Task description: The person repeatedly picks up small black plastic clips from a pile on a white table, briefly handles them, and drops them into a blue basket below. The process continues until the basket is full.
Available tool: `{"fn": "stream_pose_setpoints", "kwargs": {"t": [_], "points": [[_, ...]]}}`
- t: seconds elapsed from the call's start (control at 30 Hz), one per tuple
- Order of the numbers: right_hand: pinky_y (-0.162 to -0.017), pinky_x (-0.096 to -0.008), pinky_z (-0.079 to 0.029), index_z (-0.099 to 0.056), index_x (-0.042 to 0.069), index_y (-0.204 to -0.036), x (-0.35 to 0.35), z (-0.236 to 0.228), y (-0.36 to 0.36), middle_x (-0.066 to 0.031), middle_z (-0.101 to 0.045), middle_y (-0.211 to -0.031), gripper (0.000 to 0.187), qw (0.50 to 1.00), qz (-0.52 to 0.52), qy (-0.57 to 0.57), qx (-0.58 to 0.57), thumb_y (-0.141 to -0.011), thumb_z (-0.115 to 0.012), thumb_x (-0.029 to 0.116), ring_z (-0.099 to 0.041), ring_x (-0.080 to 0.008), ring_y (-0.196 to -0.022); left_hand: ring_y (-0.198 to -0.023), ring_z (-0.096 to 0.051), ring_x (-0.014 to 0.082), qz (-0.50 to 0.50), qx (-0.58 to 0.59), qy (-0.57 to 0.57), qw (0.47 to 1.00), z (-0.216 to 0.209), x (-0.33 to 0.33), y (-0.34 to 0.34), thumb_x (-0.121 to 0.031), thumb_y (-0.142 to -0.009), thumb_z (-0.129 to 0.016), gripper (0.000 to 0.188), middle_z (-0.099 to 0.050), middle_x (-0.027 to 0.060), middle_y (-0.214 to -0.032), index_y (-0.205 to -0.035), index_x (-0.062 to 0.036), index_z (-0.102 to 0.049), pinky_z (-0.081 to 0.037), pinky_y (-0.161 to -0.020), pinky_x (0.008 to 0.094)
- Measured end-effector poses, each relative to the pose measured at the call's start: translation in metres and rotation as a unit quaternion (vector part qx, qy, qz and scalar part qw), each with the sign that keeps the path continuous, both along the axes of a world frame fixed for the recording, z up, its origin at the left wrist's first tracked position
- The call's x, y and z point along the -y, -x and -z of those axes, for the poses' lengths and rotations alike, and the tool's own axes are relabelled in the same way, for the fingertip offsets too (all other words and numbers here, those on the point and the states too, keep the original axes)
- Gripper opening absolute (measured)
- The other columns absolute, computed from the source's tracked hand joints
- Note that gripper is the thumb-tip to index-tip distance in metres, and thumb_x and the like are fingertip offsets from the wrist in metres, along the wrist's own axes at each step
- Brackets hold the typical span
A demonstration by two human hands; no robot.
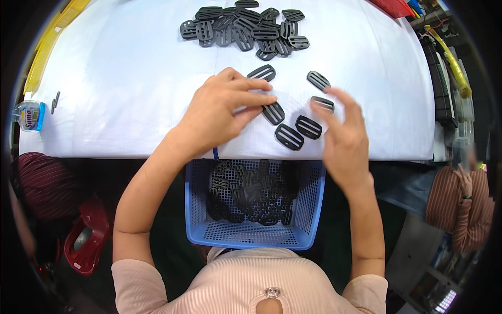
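My left hand reaches over the white table, its thumb and fingertips closed on the upper end of a black plastic strap slider. Another slider lies just past those fingers, partly covered by them. On the right, my right hand is smeared by motion. A slider shows between its thumb and index finger; whether they grip it I cannot tell. One more slider lies just beyond the index fingertip. Two sliders, one nearer and one to its right, lie flat between my hands.
A heap of black sliders covers the table's far middle. Below the near table edge, a blue perforated basket holds many dark pieces. A blue-and-clear bottle stands at far left. Other people sit at both sides, near a red chair.
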State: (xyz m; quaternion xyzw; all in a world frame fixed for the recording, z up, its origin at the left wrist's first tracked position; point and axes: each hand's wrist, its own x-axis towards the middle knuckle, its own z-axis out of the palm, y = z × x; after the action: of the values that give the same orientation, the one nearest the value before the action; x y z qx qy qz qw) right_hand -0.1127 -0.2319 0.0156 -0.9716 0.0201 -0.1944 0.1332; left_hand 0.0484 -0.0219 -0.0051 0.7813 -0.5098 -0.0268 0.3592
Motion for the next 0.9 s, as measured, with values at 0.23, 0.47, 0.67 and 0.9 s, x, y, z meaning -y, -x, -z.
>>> {"fn": "stream_pose_setpoints", "kwargs": {"t": [0.23, 0.47, 0.67, 0.9], "points": [[-0.117, -0.0538, -0.032, -0.051, 0.003, -0.146, 0.015, 0.034, -0.031, -0.0157, -0.049, -0.152, 0.052, 0.998, -0.046, -0.027, -0.021, -0.100, -0.059, 0.028, -0.043, -0.0355, -0.143, -0.149, -0.036, 0.0321, -0.031, 0.121, -0.080, 0.989, 0.016, 0.020, 0.010, -0.022, -0.100, -0.059, 0.056, -0.047, 0.0150, -0.155, -0.151, -0.0054, -0.045, -0.025, -0.123, 0.0473], [-0.114, -0.0506, -0.038, -0.051, 0.004, -0.146, -0.029, 0.006, 0.061, -0.0152, -0.053, -0.148, 0.056, 0.982, -0.149, -0.070, -0.089, -0.095, -0.067, 0.022, -0.049, -0.0360, -0.138, -0.138, -0.050, 0.0311, 0.068, -0.051, -0.020, 0.996, -0.002, -0.054, 0.075, -0.005, -0.097, -0.060, 0.043, -0.057, 0.0173, -0.144, -0.139, -0.0009, -0.057, -0.036, -0.116, 0.0440], [-0.101, -0.0407, -0.050, -0.041, 0.001, -0.152, -0.038, 0.060, 0.165, -0.0240, -0.059, -0.134, 0.075, 0.941, 0.179, -0.281, -0.057, -0.087, -0.076, 0.012, -0.061, -0.0315, -0.121, -0.128, -0.055, 0.0206, -0.290, -0.310, 0.178, 0.888, 0.080, -0.167, 0.140, -0.002, -0.095, -0.066, 0.056, -0.057, 0.0194, -0.140, -0.147, 0.0031, -0.045, -0.048, -0.102, 0.0342], [-0.094, -0.0374, -0.053, -0.055, -0.001, -0.134, -0.038, 0.059, 0.237, -0.0182, -0.071, -0.113, 0.045, 0.874, 0.182, -0.417, -0.169, -0.089, -0.059, 0.001, -0.070, -0.0280, -0.105, -0.128, -0.056, 0.0211, -0.137, -0.543, 0.047, 0.827, 0.076, -0.179, 0.223, -0.004, -0.092, -0.061, 0.060, -0.060, 0.0137, -0.136, -0.149, 0.0035, -0.042, -0.043, -0.110, 0.0362]]}}
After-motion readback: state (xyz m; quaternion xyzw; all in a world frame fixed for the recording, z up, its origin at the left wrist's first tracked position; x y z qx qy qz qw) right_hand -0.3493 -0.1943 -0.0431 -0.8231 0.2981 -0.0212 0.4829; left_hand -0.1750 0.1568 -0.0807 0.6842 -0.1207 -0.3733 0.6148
